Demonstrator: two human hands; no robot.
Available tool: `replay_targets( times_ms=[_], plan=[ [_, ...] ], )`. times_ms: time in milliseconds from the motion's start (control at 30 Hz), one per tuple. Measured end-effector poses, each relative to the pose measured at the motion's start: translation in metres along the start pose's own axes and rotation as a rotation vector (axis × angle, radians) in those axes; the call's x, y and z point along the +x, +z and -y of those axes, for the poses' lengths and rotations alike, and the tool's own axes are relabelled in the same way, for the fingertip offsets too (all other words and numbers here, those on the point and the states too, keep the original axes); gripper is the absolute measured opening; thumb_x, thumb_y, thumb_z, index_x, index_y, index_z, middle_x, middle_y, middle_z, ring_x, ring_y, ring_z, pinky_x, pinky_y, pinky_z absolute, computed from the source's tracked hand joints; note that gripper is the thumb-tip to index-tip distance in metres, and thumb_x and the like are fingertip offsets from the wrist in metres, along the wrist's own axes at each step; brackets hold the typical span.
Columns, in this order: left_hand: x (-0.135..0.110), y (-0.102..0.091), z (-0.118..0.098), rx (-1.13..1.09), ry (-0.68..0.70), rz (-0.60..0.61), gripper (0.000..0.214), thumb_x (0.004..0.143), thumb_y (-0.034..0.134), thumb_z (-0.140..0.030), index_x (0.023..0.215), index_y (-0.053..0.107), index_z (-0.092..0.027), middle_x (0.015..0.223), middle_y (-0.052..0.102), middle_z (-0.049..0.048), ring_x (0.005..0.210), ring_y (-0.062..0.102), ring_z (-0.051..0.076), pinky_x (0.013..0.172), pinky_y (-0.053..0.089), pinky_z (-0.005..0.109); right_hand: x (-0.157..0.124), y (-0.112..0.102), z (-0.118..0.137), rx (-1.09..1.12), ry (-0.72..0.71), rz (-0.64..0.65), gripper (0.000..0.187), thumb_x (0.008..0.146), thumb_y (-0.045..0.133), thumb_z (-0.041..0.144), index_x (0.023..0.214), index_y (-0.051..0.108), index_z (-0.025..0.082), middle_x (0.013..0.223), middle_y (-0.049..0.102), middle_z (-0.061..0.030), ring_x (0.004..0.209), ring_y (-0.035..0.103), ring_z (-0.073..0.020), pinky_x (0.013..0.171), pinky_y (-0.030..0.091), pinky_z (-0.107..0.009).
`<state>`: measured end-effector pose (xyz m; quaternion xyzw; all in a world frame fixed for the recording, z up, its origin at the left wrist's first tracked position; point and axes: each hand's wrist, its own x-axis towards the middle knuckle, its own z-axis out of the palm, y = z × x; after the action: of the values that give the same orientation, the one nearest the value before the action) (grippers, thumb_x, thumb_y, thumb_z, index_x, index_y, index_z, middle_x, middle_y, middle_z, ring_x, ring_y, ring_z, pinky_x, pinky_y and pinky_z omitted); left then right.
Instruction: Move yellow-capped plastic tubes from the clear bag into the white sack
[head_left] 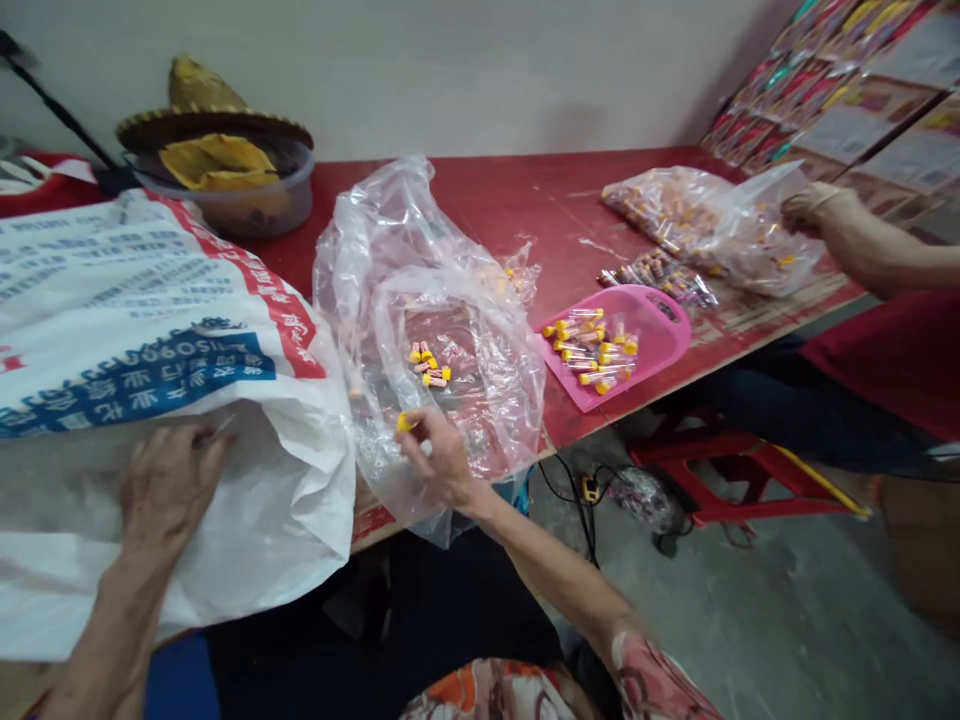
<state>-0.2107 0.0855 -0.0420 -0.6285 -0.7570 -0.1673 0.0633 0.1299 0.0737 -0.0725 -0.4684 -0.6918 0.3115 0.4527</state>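
My left hand reaches into the mouth of a big white printed sack. Its fingers are closed, with a small pale or clear sliver at the tips that I cannot make out. My right hand pinches a small yellow cap above the near left side of an open clear plastic bag. Several short yellow-ended printed pieces lie in a loose group inside that bag, just beyond my right fingers.
A pink scoop tray holds several clear tubes with yellow caps. Behind it lie wrapped sticks and a full clear bag, touched by another person's hand. A plastic tub and straw hat stand back left; a red stool is right.
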Motion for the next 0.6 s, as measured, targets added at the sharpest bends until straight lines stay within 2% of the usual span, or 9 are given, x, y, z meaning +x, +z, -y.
replay_targets(
  times_ms=[67, 133, 233, 300, 400, 500, 600],
  plan=[
    [-0.02, -0.013, -0.009, -0.136, 0.008, -0.082, 0.041, 0.09, 0.045, -0.057, 0.102, 0.063, -0.021, 0.094, 0.069, 0.0096, 0.083, 0.064, 0.027, 0.09, 0.057, 0.043, -0.012, 0.025, 0.0, -0.058, -0.017, 0.125, 0.002, 0.099, 0.059, 0.021, 0.1, 0.06, 0.023, 0.094, 0.069, -0.0013, 0.076, 0.064, -0.0141, 0.071, 0.051, -0.025],
    [-0.038, -0.027, -0.022, -0.283, -0.013, -0.07, 0.045, 0.089, 0.052, -0.059, 0.109, 0.064, -0.021, 0.09, 0.067, 0.0058, 0.071, 0.06, 0.022, 0.078, 0.055, 0.037, -0.015, 0.039, 0.004, -0.071, 0.022, 0.128, 0.007, 0.095, 0.061, 0.017, 0.092, 0.059, 0.023, 0.091, 0.069, -0.001, 0.078, 0.063, -0.0148, 0.071, 0.05, -0.026],
    [-0.057, -0.041, -0.048, -0.438, 0.037, 0.028, 0.045, 0.091, 0.058, -0.059, 0.112, 0.068, -0.02, 0.088, 0.067, 0.0025, 0.068, 0.056, 0.017, 0.071, 0.05, 0.032, -0.006, 0.045, 0.025, 0.204, 0.12, -0.065, 0.008, 0.098, 0.064, 0.028, 0.095, 0.059, 0.022, 0.087, 0.069, -0.0002, 0.075, 0.064, -0.0141, 0.073, 0.052, -0.027],
    [-0.066, -0.044, -0.068, -0.531, 0.118, 0.091, 0.041, 0.093, 0.062, -0.055, 0.115, 0.072, -0.022, 0.088, 0.066, 0.0008, 0.068, 0.054, 0.015, 0.069, 0.048, 0.029, 0.001, 0.048, 0.046, 0.48, 0.191, -0.199, 0.021, 0.099, 0.067, 0.041, 0.1, 0.059, 0.022, 0.085, 0.07, 0.0006, 0.072, 0.064, -0.0135, 0.071, 0.052, -0.027],
    [-0.075, -0.044, -0.094, -0.689, 0.181, 0.123, 0.036, 0.096, 0.065, -0.049, 0.119, 0.075, -0.024, 0.087, 0.064, -0.0004, 0.07, 0.053, 0.014, 0.068, 0.047, 0.027, 0.004, 0.058, 0.074, 0.759, 0.281, -0.243, 0.031, 0.095, 0.072, 0.05, 0.098, 0.058, 0.022, 0.082, 0.072, 0.0008, 0.07, 0.065, -0.0129, 0.069, 0.052, -0.025],
    [-0.085, -0.041, -0.11, -0.8, 0.128, 0.123, 0.035, 0.095, 0.067, -0.05, 0.115, 0.076, -0.023, 0.086, 0.065, 0.0001, 0.072, 0.056, 0.014, 0.07, 0.05, 0.026, -0.005, 0.065, 0.08, 0.828, 0.379, -0.211, 0.034, 0.09, 0.077, 0.051, 0.094, 0.062, 0.021, 0.077, 0.07, 0.0021, 0.066, 0.061, -0.012, 0.067, 0.051, -0.025],
    [-0.096, -0.036, -0.113, -0.915, -0.059, 0.199, 0.044, 0.092, 0.069, -0.058, 0.117, 0.075, -0.022, 0.102, 0.074, 0.0043, 0.086, 0.066, 0.017, 0.078, 0.054, 0.028, -0.02, 0.058, 0.069, 0.709, 0.344, -0.089, 0.03, 0.096, 0.072, 0.05, 0.095, 0.069, 0.021, 0.089, 0.072, 0.0002, 0.068, 0.059, -0.0111, 0.07, 0.051, -0.025]
  ],
)
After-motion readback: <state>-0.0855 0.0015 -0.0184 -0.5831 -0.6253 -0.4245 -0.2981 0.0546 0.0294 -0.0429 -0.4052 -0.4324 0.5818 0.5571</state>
